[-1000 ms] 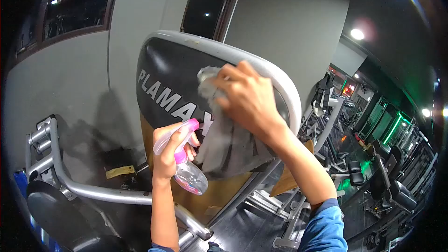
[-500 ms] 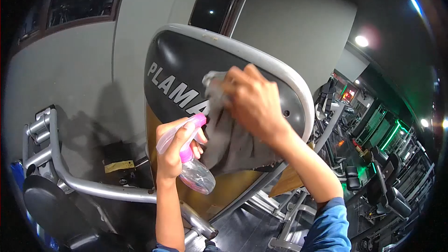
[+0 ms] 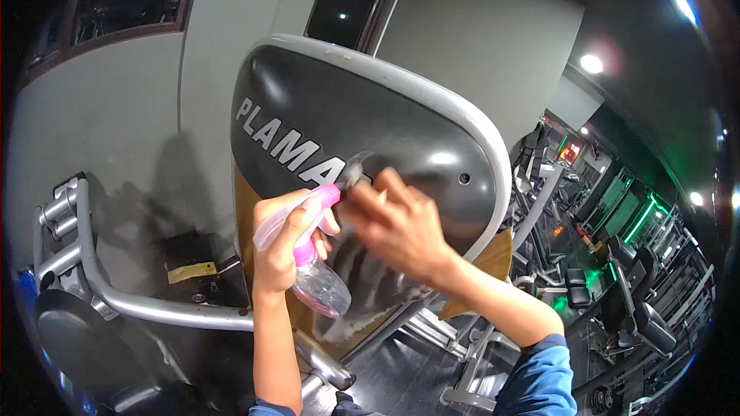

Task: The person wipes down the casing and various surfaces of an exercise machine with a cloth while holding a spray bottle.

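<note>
My left hand [image 3: 274, 258] is wrapped round a spray bottle [image 3: 322, 286] with a pink head and a clear body holding some liquid. The bottle is tilted, its pink nozzle near the panel's lettering. Bunched in my right hand [image 3: 405, 227] is a grey cloth [image 3: 354, 172], its upper edge showing beyond the fingers. That hand is smeared by motion and lies over the dark panel [image 3: 324, 92] of a gym machine, which reads "PLAMA" before my hands cover the rest. How much of the cloth hangs below the hand is hard to make out.
A pale rounded frame [image 3: 462, 104] edges the panel. At the lower left stand a bent silver tube [image 3: 169, 310] and a black pad [image 3: 73, 323]. Behind the machine is a grey wall [image 3: 478, 23]. More gym equipment [image 3: 640, 285] stands on the right.
My right hand has moved down and slightly left across the panel with the cloth, baring more of the panel's right side. The left hand still holds the spray bottle, and the view has shifted slightly.
</note>
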Demonstrator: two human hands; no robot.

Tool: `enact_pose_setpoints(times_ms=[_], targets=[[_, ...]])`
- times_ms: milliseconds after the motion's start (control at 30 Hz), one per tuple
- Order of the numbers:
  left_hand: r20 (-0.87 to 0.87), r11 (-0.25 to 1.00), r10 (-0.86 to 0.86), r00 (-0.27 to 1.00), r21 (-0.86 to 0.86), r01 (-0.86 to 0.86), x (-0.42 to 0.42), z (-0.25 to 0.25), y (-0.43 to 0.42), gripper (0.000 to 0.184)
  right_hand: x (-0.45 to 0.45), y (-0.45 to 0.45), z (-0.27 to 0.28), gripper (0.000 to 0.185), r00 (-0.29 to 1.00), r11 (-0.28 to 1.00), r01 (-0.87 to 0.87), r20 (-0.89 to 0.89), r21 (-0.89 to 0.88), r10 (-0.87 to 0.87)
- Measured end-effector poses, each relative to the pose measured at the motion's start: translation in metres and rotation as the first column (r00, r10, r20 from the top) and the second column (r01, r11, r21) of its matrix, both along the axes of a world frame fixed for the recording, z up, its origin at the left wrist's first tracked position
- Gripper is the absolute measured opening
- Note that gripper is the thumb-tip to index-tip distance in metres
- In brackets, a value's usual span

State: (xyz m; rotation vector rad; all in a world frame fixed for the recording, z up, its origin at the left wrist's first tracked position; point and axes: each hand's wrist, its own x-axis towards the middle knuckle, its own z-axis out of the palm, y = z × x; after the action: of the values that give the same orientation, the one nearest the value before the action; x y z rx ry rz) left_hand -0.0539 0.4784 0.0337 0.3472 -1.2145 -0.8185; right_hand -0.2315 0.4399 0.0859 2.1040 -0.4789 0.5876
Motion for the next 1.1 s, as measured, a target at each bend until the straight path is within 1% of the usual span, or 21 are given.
enact_pose_setpoints(times_ms=[33, 100, 133, 167, 233, 300, 367, 400, 433, 500, 533, 600, 700, 767, 800, 900, 933, 967, 1033, 1067, 1100], targets=[[-0.001, 1.0, -0.01, 1.0, -0.005, 0.01, 0.003, 0.0, 0.002, 0.046, 0.0, 0.003, -0.01, 0.01, 0.996, 1.0, -0.023, -0.081, -0.008, 0.023], [0.006, 1.0, -0.015, 1.0, -0.005, 0.016, 0.009, 0.004, 0.011, 0.046, -0.006, 0.0, -0.007, 0.015, 0.998, 0.999, -0.039, -0.043, 0.022, 0.039], [0.001, 1.0, -0.029, 1.0, -0.012, 0.029, 0.014, 0.004, 0.014, 0.045, -0.01, 0.0, 0.003, 0.024, 0.999, 0.997, 0.04, -0.024, 0.066, -0.038], [-0.004, 0.999, -0.045, 0.999, -0.014, 0.045, 0.018, 0.003, 0.016, 0.045, -0.009, 0.006, 0.021, 0.027, 0.996, 0.995, 0.06, 0.065, 0.078, -0.065], [-0.027, 0.999, -0.046, 0.999, 0.001, 0.046, 0.023, 0.002, 0.017, 0.044, -0.003, 0.008, 0.041, 0.026, 0.943, 0.973, 0.215, 0.241, 0.088, -0.23], [0.001, 0.999, -0.03, 1.0, 0.032, 0.03, 0.028, 0.001, 0.016, 0.044, 0.007, 0.005, 0.035, 0.028, 0.932, 0.982, 0.182, 0.31, 0.042, -0.186], [0.012, 0.999, -0.017, 1.0, 0.031, 0.017, 0.034, -0.002, 0.012, 0.044, 0.015, -0.007, 0.006, 0.031, 0.984, 0.999, 0.052, 0.167, 0.015, -0.054], [-0.003, 0.999, 0.0, 1.0, 0.035, 0.0, 0.037, -0.004, 0.01, 0.044, 0.021, -0.005, -0.009, 0.034, 0.995, 0.998, 0.034, 0.095, 0.05, -0.039], [-0.018, 0.999, 0.016, 1.0, 0.041, -0.015, 0.038, -0.005, 0.009, 0.043, 0.025, 0.002, -0.023, 0.038, 0.994, 0.991, 0.102, -0.033, 0.087, -0.1], [-0.038, 0.998, 0.024, 0.999, 0.056, -0.022, 0.04, -0.005, 0.009, 0.043, 0.033, 0.01, -0.046, 0.04, 0.977, 0.983, 0.128, -0.189, 0.131, -0.102], [-0.034, 0.999, 0.022, 0.999, 0.048, -0.02, 0.042, -0.007, 0.008, 0.043, 0.033, 0.009, -0.045, 0.04, 0.977, 0.983, 0.128, -0.187, 0.133, -0.102], [-0.041, 0.998, 0.028, 0.999, 0.05, -0.026, 0.043, -0.005, 0.009, 0.044, 0.026, 0.005, -0.035, 0.02, 0.979, 0.976, 0.132, -0.177, 0.175, -0.101], [-0.015, 0.999, 0.026, 1.0, 0.036, -0.026, 0.045, -0.007, 0.004, 0.044, 0.019, 0.005, 0.012, 0.02, 0.979, 0.973, 0.139, 0.125, 0.182, -0.163], [-0.011, 0.999, 0.021, 1.0, 0.038, -0.021, 0.043, -0.008, 0.002, 0.044, 0.014, 0.008, 0.02, 0.024, 0.953, 0.978, 0.19, 0.224, 0.086, -0.204], [0.0, 0.999, 0.019, 1.0, 0.04, -0.019, 0.042, -0.007, 0.001, 0.044, 0.009, 0.001, 0.008, 0.03, 0.972, 0.992, 0.125, 0.202, -0.015, -0.119], [-0.001, 0.999, 0.012, 1.0, 0.03, -0.012, 0.035, -0.006, -0.001, 0.044, -0.003, 0.01, -0.03, 0.038, 0.998, 1.0, 0.018, 0.065, 0.007, -0.018], [-0.006, 1.0, -0.006, 1.0, 0.029, 0.006, 0.034, -0.006, -0.001, 0.043, -0.008, 0.013, -0.041, 0.031, 0.999, 0.998, 0.002, -0.041, 0.061, 0.0], [-0.003, 1.0, -0.008, 1.0, 0.027, 0.008, 0.032, -0.006, -0.001, 0.043, -0.017, 0.019, -0.047, 0.023, 0.992, 0.999, 0.029, -0.127, 0.044, -0.023], [0.014, 0.999, -0.039, 0.999, 0.006, 0.039, 0.03, -0.005, 0.0, 0.044, -0.032, 0.028, -0.03, 0.023, 0.998, 0.996, -0.009, 0.058, 0.089, 0.003], [0.029, 0.999, -0.041, 0.999, -0.001, 0.041, 0.03, -0.005, 0.001, 0.045, -0.045, 0.018, -0.031, 0.025, 0.94, 0.973, 0.022, 0.326, 0.228, -0.098], [0.025, 0.999, -0.042, 0.999, 0.001, 0.042, 0.028, -0.003, 0.003, 0.045, -0.051, 0.022, 0.002, 0.025, 0.977, 1.0, 0.028, 0.214, -0.005, -0.027]])
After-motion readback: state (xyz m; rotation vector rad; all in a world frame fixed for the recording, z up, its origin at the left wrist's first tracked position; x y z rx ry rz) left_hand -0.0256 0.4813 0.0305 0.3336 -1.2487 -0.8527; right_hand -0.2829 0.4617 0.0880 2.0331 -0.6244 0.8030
